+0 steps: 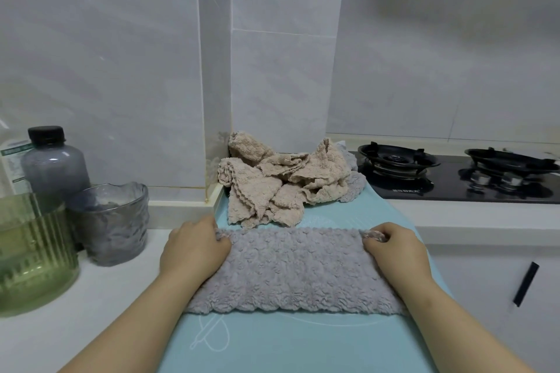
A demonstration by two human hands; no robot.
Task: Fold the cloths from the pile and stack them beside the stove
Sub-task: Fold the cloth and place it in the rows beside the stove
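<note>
Pinching grey cloth (pixel 294 269): left hand (pixel 194 248), right hand (pixel 394 248) | cup (pixel 112 221), jar (pixel 33 251), bottle (pixel 54 163): contents unclear

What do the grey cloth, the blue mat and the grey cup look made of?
The grey cloth: plush microfibre or coral fleece, likely; nubby matte pile, scalloped edge.
The blue mat: probably silicone or soft plastic; smooth, faint sheen, printed white lines.
The grey cup: smoky glass, possibly plastic; translucent, rippled wall.
</note>
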